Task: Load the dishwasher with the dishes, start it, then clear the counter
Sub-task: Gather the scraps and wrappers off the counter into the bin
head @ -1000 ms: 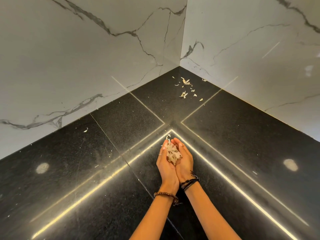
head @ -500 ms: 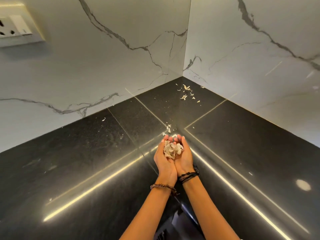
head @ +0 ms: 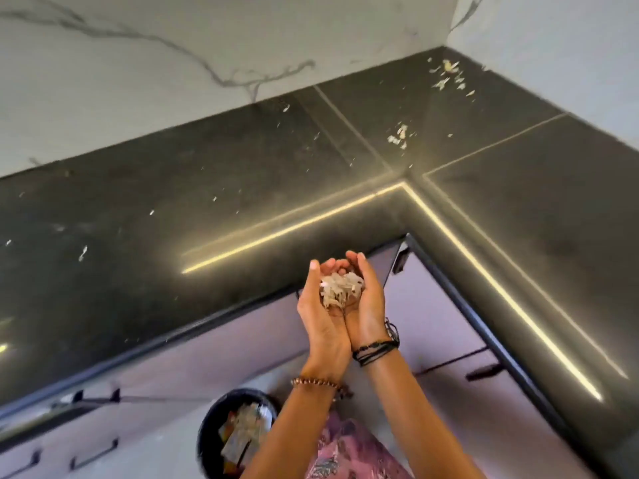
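While both hands, left (head: pixel 320 318) and right (head: pixel 368 302), cupped peel scraps (head: pixel 340 288) off the surface (head: pixel 207 216) edge, clearing was partway; bits (head: pixel 446 76) remained at 1 o'clock, bin (head: pixel 207 440) at 7

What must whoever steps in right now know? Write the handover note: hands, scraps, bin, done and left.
Hands: left hand and right hand are cupped together, holding a pile of pale peel scraps, off the counter's front edge.
Bin: black bin on the floor below and left of the hands, already holding waste.
Done: one handful gathered from the black counter.
Left: tip the handful into the bin; collect the scraps near the corner, the cluster by the seam, and the small flecks along the left run.
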